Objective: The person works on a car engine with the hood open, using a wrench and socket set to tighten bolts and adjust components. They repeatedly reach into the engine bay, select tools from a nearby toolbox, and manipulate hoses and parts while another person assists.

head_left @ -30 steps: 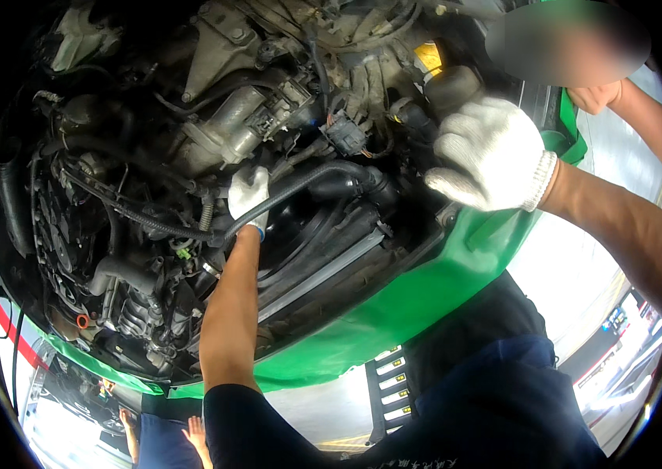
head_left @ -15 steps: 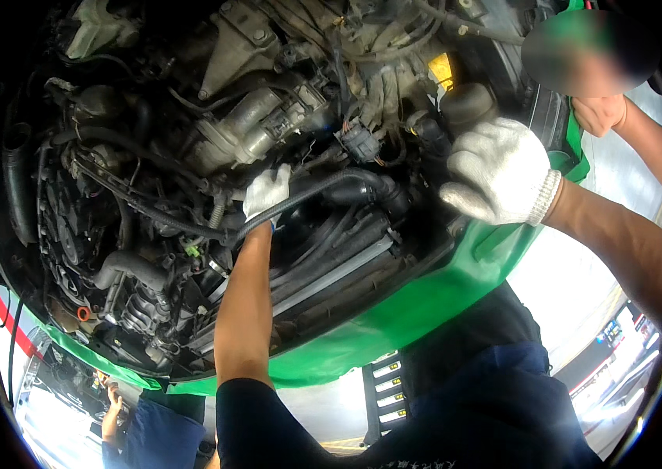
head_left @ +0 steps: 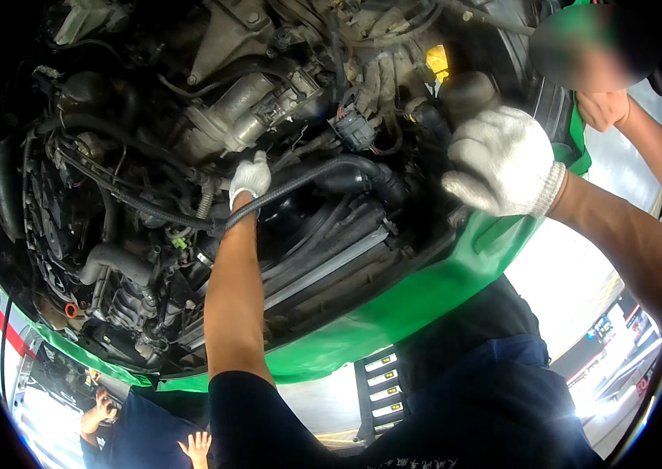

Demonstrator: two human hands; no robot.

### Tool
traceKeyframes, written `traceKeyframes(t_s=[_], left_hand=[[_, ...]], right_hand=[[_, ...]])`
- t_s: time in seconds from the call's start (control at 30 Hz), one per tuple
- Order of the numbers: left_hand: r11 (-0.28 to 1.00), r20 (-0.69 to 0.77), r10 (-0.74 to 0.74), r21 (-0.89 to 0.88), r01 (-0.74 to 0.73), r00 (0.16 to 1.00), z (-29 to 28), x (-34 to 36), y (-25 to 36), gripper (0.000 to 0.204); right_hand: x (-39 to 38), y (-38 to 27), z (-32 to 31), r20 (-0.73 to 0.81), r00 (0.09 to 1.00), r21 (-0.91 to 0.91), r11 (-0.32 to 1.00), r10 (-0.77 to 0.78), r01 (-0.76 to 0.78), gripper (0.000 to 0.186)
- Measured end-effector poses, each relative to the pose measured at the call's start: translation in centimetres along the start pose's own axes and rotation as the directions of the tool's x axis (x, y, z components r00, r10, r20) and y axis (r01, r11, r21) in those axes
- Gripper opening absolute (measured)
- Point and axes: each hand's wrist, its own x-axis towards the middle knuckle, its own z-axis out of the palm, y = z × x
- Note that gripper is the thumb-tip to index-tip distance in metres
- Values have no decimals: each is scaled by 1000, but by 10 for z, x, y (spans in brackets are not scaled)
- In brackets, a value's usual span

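Observation:
My left hand [head_left: 250, 177], in a white knit glove, reaches into an engine bay. It lies just behind a long black hose [head_left: 299, 184] that crosses over my wrist, and below a grey metal cylindrical housing [head_left: 241, 105]. One finger or the thumb points up; the other fingertips are hidden among the parts. My right hand [head_left: 499, 162], gloved the same way, hovers at the bay's right side with its fingers curled in. Whether anything is inside that curl does not show. Nearby are a dark rounded reservoir [head_left: 469, 95] and a grey wire connector [head_left: 354, 130].
A green protective cover [head_left: 425, 293] drapes over the bay's front edge. A co-worker's bare hand [head_left: 603, 109] is at the right side. Another person's spread hand [head_left: 196, 448] shows at lower left. A yellow tag [head_left: 437, 62] sits behind the reservoir.
The whole view has shifted a little, so the engine sits higher and further left. My left hand has moved slightly left along the hose. At lower left the other person's spread hand has come into view.

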Motion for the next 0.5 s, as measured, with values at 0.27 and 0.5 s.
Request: traceKeyframes(t_s=[0.27,0.5], left_hand=[[986,-409,97,-86,-145,907,25,-29,-1,59],[787,-375,263,-451,-422,889,5,-82,-4,29]], right_hand=[[0,0,-1,23,1000,-12,1000,13,-13,40],[-3,-1,0,-12,1000,-28,999,21,-21,43]])
